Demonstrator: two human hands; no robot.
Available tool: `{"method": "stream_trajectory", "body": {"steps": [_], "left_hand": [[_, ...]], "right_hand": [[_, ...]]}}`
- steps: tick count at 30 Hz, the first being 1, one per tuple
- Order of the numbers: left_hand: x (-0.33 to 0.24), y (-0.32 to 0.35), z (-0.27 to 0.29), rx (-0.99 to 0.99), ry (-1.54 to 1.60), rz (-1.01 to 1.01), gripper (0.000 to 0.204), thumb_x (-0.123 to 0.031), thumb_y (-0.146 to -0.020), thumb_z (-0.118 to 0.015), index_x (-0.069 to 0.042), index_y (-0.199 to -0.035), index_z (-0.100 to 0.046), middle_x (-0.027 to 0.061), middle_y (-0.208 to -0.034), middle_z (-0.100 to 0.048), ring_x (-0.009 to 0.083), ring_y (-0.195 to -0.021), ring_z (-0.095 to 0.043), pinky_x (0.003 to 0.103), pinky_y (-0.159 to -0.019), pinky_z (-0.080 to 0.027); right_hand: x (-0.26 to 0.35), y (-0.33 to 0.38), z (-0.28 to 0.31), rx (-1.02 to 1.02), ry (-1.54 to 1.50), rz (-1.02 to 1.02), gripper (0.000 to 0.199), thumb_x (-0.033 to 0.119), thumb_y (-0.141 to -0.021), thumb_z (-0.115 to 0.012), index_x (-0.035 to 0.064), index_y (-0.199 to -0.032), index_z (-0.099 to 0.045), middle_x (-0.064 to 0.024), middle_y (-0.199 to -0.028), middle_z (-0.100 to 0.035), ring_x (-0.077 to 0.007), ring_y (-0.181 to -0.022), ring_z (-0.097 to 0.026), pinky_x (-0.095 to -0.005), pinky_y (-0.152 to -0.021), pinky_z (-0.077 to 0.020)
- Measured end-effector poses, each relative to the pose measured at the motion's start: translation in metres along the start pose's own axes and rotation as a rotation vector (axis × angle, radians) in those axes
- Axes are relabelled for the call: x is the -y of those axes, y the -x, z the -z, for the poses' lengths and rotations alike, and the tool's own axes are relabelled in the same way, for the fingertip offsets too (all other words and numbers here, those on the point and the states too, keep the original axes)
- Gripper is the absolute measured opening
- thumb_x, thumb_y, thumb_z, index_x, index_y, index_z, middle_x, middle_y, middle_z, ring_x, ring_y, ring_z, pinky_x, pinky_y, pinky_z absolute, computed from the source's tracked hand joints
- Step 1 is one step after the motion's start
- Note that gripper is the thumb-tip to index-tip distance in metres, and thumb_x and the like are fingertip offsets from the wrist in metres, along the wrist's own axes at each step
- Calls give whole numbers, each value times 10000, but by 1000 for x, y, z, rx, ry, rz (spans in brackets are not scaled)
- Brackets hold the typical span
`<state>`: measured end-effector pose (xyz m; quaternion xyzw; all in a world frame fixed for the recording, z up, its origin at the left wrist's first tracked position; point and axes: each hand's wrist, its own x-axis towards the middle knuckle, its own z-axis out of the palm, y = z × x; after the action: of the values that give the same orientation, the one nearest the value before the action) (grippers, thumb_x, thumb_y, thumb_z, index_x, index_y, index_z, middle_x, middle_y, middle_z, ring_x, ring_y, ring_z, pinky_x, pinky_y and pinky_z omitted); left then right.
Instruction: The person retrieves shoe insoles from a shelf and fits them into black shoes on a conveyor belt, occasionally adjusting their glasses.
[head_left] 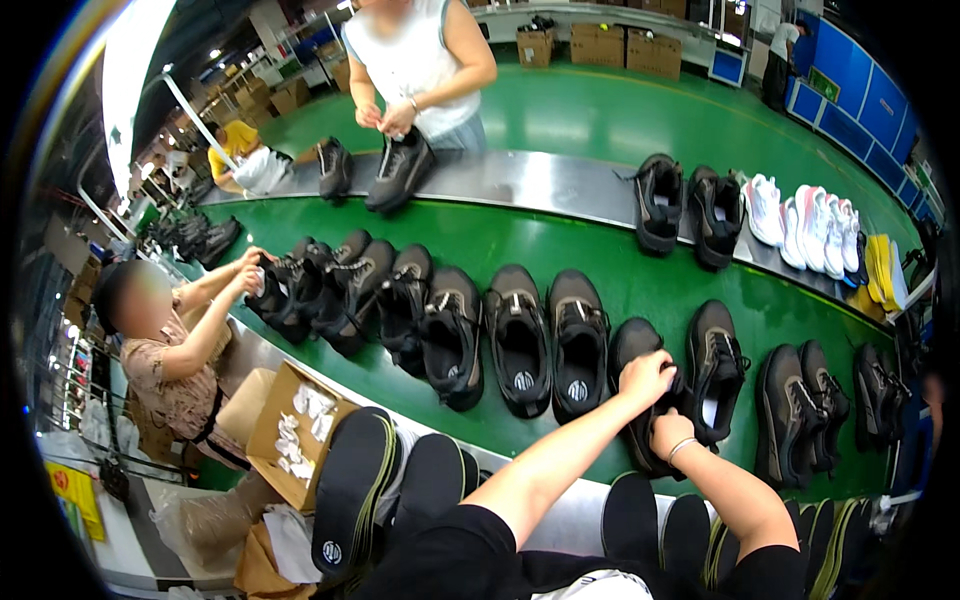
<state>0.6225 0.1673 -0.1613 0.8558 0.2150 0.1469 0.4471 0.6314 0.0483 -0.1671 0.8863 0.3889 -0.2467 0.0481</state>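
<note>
Both my hands are at a dark grey-brown shoe (632, 343) that stands toe away from me on the green belt. My left hand (647, 378) is closed at its collar, near the tongue, with fingers curled over the opening. Closer to the heel, my right hand (671, 436), with a bracelet at the wrist, is bent against the collar, its fingertips partly hidden. The shoe's inside is mostly covered by my hands. Just right of it stands a matching shoe (714, 345) with a pale insole showing. Another such shoe (578, 335) is on the left.
Dark insoles (350, 470) are stacked along my near edge. An open carton (262, 440) holds crumpled white paper. More dark shoes line the belt (560, 235). Across it, a person handles a shoe (402, 170) on a metal ledge (540, 180); another person reaches for shoes at left.
</note>
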Motion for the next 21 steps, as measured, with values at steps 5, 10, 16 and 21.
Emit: {"method": "stream_trajectory", "body": {"steps": [5, 10, 16, 21], "left_hand": [[14, -5, 6, 25, 45, 16, 225, -256, -734, -595, -89, -886, -601, 140, -751, -616, 292, -718, -602, 372, -630, -461], [9, -3, 2, 53, 66, 42, 216, -230, -738, -598, -74, -887, -593, 148, -706, -603, 293, -659, -592, 376, -595, -445], [11, 3, -1, -11, 61, -46, 227, -218, -760, -570, -67, -928, -556, 168, -820, -601, 334, -763, -575, 398, -659, -442], [18, 7, 5, -22, 22, -9, 221, -231, -764, -562, -67, -912, -550, 169, -828, -600, 338, -798, -569, 407, -695, -444]], "right_hand": [[-2, -47, 14, 632, 330, 263, 329, 207, -711, -520, 7, -950, -627, -165, -989, -596, -337, -986, -523, -388, -836, -404], [7, -29, -14, 161, 381, 53, 253, 171, -757, -529, 82, -966, -641, -108, -960, -623, -217, -945, -577, -300, -762, -459], [12, -12, 14, 324, 448, 167, 218, 130, -769, -491, 97, -905, -660, -88, -959, -630, -223, -867, -614, -309, -728, -476], [29, 23, 55, 553, 182, 178, 396, 240, -718, -495, -20, -1008, -564, -196, -995, -587, -283, -937, -578, -355, -785, -445]]}}
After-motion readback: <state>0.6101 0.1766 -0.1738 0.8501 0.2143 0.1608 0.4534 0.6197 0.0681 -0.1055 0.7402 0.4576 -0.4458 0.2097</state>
